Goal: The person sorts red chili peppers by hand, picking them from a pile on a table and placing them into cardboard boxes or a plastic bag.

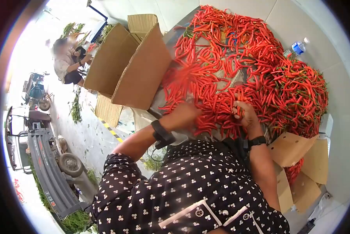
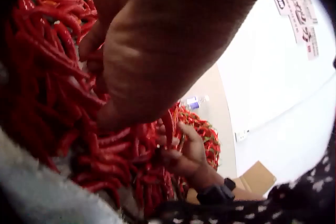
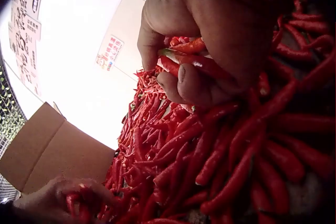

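Note:
Red chili peppers (image 1: 221,70) lie in a wide heap before the person. At the heap's near left edge is the left hand (image 1: 184,116), blurred, its fingers curled. Red peppers show between the fingers of that left hand (image 3: 68,195) in the right wrist view. Farther right, the right hand (image 1: 246,113) holds a few chili peppers (image 3: 191,58) in its curled fingers, one orange-red with a green end. Just beyond the left hand, a patch of peppers (image 1: 181,76) is smeared by motion.
A tall open cardboard box (image 1: 143,74) stands left of the heap. Another open carton (image 1: 315,163), with red peppers inside, is at the right. A plastic bottle (image 1: 297,48) lies by the wall behind. Another person (image 1: 67,62) crouches at far left, beyond a parked cart (image 1: 46,167).

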Tool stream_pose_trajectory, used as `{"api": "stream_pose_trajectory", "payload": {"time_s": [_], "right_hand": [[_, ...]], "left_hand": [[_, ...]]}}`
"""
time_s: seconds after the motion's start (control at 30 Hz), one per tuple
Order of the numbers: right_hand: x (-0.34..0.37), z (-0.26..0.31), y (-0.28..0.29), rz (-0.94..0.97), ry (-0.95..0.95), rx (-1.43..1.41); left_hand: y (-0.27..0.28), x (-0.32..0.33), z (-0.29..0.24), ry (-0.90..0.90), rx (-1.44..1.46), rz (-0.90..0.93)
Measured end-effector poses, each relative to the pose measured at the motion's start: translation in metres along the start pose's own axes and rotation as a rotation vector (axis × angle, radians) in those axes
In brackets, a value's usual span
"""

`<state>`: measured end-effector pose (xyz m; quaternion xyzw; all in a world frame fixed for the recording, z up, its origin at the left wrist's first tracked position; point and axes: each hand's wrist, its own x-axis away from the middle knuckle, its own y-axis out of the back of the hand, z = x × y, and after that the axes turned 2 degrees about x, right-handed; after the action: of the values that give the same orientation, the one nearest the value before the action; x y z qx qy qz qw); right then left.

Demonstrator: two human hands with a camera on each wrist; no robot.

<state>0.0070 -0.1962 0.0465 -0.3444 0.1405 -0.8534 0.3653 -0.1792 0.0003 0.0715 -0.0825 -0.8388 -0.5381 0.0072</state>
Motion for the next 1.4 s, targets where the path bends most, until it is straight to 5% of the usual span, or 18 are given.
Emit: {"api": "stream_pose_trajectory", "payload": {"time_s": [0.23, 0.33, 0.4, 0.47, 0.53, 0.57, 0.63, 0.73, 1.07, 1.27, 1.4], "right_hand": [[0.001, -0.001, 0.0, -0.029, 0.014, -0.014], [0.003, 0.0, 0.0, -0.022, 0.014, -0.013], [0.003, 0.0, -0.001, -0.022, 0.006, -0.004], [0.001, -0.001, 0.001, -0.014, 0.01, -0.022], [0.001, -0.001, 0.0, -0.002, 0.014, -0.034], [0.002, 0.0, 0.0, 0.008, 0.019, -0.044], [0.002, 0.0, 0.0, 0.004, 0.016, -0.042], [0.002, 0.001, 0.0, 0.009, 0.007, -0.046], [-0.001, 0.0, 0.007, 0.028, -0.013, -0.008], [-0.004, 0.0, 0.007, -0.004, -0.025, 0.046], [0.006, 0.008, -0.002, -0.008, -0.028, 0.118]], "left_hand": [[-0.02, -0.015, 0.011, -0.029, -0.156, -0.139], [-0.008, -0.023, 0.027, 0.136, -0.122, -0.089], [-0.005, -0.028, 0.046, 0.362, 0.708, -0.207], [0.003, -0.027, 0.057, 0.301, 0.849, -0.26], [0.025, -0.026, 0.049, 0.485, 1.144, -0.412], [0.028, -0.024, 0.052, 0.486, 1.143, -0.412], [0.033, -0.021, 0.054, 0.441, 1.675, -0.285], [0.042, -0.023, 0.044, 0.51, 1.801, -0.277], [0.027, -0.037, 0.047, 0.369, 1.887, -0.174], [0.016, -0.082, 0.008, 0.516, 1.588, -0.269], [-0.007, -0.119, -0.015, 0.378, 1.451, -0.084]]}}
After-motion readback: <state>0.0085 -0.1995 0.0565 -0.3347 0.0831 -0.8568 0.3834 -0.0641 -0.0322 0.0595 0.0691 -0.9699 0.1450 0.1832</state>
